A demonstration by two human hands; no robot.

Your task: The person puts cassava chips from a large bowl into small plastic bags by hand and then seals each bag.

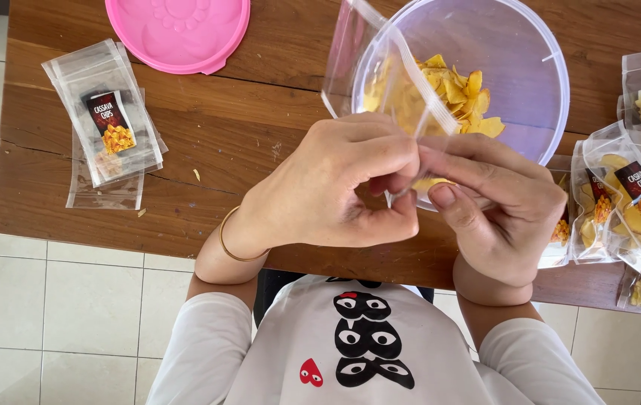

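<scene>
Head view, looking straight down over a wooden table [208, 142]. Left hand [328, 191] is curled almost closed, thumb and forefinger pinching the lower edge of a clear plastic pouch [380, 75]; a thin gold bangle [232, 244] circles its wrist. Right hand [497, 210] is likewise nearly closed, its thumb and fingers pressed together on the same edge of the pouch, touching the left hand's fingertips. The pouch stands up from the 2 hands, tilted away from the person, in front of a clear round tub [515, 60] that holds yellow chips [459, 94]. A few chips show through the pouch film near the fingers; how many are inside it cannot be told.

A pink round lid [178, 34] lies at the table's far left edge, well apart from the hands. A small stack of empty labelled pouches [107, 124] lies to the left of the hands. Filled pouches of chips [624, 206] lie clustered at the right, just beside the right hand. The person wears a white shirt [365, 352] with a black printed figure. Pale floor tiles [73, 315] show below the table edge.
</scene>
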